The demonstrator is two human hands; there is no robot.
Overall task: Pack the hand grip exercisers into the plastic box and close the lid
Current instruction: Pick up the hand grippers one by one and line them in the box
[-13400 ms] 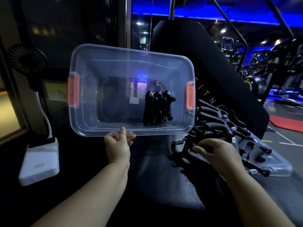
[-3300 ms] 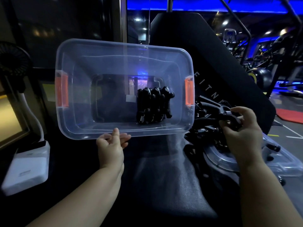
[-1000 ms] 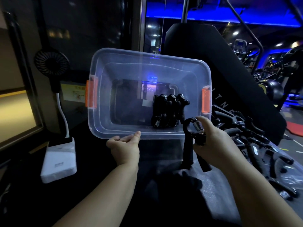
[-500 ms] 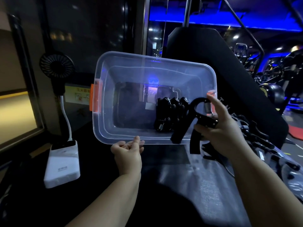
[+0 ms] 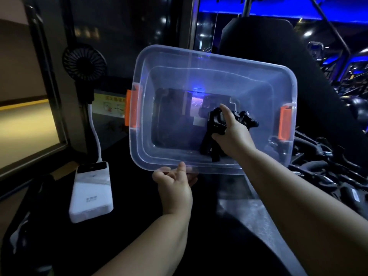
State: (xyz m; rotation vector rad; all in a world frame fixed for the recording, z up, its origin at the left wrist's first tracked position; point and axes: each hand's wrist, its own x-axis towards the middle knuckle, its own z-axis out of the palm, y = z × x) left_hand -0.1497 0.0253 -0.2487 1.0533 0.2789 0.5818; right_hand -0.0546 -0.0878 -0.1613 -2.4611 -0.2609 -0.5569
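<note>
Clear plastic box (image 5: 199, 76) stands tilted with its opening toward me. My left hand (image 5: 175, 186) pinches the near rim, thumb on top, fingers curled beneath. My right hand (image 5: 233, 136) is inside the box, fingers clamped round one black hand grip exerciser (image 5: 211, 140), its handles pointing down toward the near wall. Half a second ago this hand held the exerciser at the right rim, beside the orange latch (image 5: 285, 124). It has since moved in to the box floor, just left of the packed row of exercisers (image 5: 247, 120). Loose exercisers (image 5: 322, 172) lie at the right edge of the bench (image 5: 229, 246). A white power bank (image 5: 91, 192) lies at the left edge.
</note>
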